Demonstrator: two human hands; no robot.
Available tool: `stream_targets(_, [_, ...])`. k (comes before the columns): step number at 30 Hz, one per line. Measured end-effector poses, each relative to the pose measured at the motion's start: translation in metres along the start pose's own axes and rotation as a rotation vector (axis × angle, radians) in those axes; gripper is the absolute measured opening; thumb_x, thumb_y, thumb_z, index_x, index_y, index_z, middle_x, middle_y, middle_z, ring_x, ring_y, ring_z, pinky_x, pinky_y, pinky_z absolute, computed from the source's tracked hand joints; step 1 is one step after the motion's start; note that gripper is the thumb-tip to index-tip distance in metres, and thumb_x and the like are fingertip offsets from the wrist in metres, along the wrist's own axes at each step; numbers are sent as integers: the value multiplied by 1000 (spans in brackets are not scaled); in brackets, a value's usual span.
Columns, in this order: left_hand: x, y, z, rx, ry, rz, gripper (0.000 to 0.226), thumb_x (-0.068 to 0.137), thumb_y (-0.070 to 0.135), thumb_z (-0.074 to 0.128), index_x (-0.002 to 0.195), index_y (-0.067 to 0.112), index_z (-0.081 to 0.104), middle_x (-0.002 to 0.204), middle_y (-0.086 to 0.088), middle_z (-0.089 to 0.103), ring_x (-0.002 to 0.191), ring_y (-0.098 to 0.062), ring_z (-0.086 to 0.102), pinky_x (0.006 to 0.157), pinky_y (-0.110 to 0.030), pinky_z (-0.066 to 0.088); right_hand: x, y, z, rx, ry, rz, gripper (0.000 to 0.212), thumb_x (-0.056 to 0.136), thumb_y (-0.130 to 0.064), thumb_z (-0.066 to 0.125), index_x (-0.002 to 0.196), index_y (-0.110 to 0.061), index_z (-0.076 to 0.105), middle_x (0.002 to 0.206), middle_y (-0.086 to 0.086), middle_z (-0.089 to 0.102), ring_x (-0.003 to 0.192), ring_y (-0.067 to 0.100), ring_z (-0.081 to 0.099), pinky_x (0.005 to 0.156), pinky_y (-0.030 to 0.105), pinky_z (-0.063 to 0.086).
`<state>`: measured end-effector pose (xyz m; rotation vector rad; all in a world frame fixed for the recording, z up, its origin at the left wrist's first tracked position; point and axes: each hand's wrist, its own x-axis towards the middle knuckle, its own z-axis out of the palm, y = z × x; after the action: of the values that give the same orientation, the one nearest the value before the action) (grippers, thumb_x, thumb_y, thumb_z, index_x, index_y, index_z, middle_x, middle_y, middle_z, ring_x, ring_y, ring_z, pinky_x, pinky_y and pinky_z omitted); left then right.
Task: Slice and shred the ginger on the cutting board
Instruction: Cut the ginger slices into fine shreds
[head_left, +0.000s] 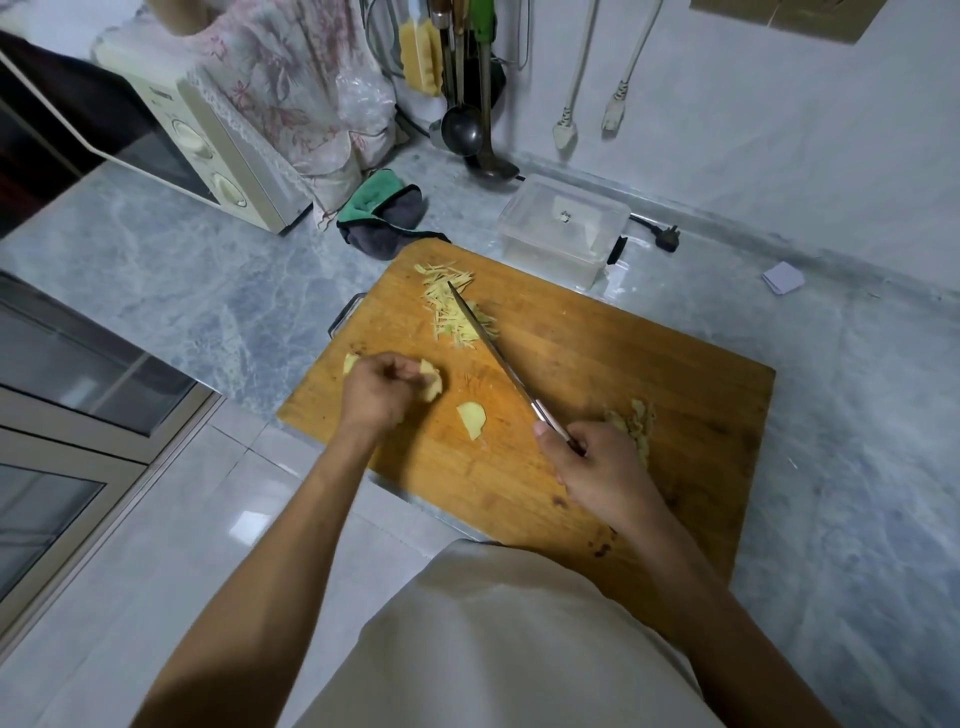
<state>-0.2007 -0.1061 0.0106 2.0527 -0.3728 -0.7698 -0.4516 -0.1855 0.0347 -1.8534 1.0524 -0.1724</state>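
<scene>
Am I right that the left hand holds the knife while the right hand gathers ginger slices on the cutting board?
Not quite: the head view shows the hands swapped. The right hand holds the knife, while the left hand gathers ginger slices on the cutting board.

Cutting board (597, 374): orange-brown wood, dark stains. Ginger shreds (449, 306): pale yellow. Worktop (171, 280): grey-blue marbled veining. Microwave (208, 156): cream. Cloth (382, 208): green and grey. Cover (291, 78) over microwave: white with pink floral print. Container (563, 228): clear.
</scene>
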Motion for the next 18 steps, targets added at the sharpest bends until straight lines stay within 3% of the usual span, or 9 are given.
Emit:
stream_targets(2, [-18,-11,17,-129,-64,-110,15,80,4,79,80,15,68,86,-2,73,79,-12,68,81,-31,58,-1,0,1,-19,1,-9,60,94,-60,51,65,-7,53,55,2,51,48,14,50,53,32,40])
stream_targets(5, [-39,-26,39,-227,-52,-198,8,83,2,76,86,6,69,84,-10,71,66,-15,65,61,-22,57,-2,-1,1,-26,-14,-18,57,95,-58,51,62,-11,51,51,-2,50,46,11,49,53,35,41])
stream_targets(7, [-46,-33,47,-172,-12,-138,6,83,4,76,86,4,71,79,-7,71,66,-14,64,58,-15,54,-3,-1,2,-41,-24,-25,58,97,-56,53,62,-9,51,52,0,50,47,16,51,54,41,47])
stream_targets(11, [-47,-41,39,120,58,105,7,87,18,75,86,11,75,84,3,72,78,-12,64,67,-3,42,-5,2,4,-40,-28,-11,67,94,-61,52,67,1,53,58,12,55,62,35,63,62,50,52])
stream_targets(15, [-40,-56,10,517,225,307,36,85,7,65,119,17,70,125,-9,58,112,-30,53,91,-35,47,-8,0,5,-48,-38,9,63,96,-58,54,68,-2,54,60,14,58,66,35,65,64,49,54])
stream_targets(18, [-27,-70,-10,576,147,308,42,82,0,62,122,13,69,127,-12,55,116,-34,52,97,-37,48,-7,-2,4,-50,-32,13,66,96,-57,54,74,4,56,67,22,60,68,37,65,63,49,53])
